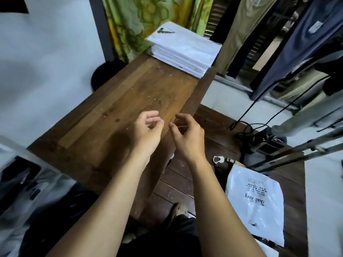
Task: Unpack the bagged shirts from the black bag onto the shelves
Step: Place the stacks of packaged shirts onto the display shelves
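A stack of several white bagged shirts (183,50) lies at the far end of a brown wooden shelf top (115,115). My left hand (148,130) and my right hand (187,134) hover side by side above the shelf's near right edge, fingers loosely curled, with nothing in either. At the lower left lie clear bags holding dark shirts (27,184). Something black (107,73) sits behind the shelf by the wall; I cannot tell whether it is the black bag.
A white printed plastic bag (258,201) lies on the dark wooden floor at lower right. Hanging clothes (289,43) and a metal rack (300,151) stand to the right, with black cables and a power strip (259,138). A green patterned curtain (141,21) hangs behind the shelf.
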